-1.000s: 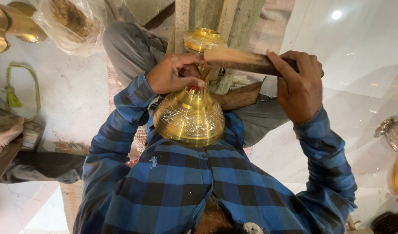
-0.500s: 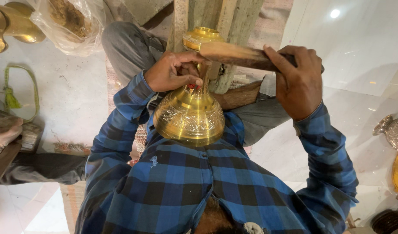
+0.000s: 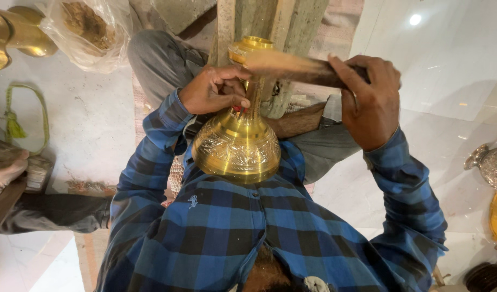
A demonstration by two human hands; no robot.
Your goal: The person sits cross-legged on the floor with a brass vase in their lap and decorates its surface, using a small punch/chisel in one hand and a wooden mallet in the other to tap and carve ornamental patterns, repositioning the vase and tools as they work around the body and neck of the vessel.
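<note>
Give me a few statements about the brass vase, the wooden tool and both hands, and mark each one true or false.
1. The left hand grips the brass vase at its neck. True.
2. The right hand is empty. False: it holds a wooden tool.
3. The vase is plain. False: engraved patterns cover its body.
4. The sleeves are blue plaid. True.
5. A plastic bag lies upper left. True.
</note>
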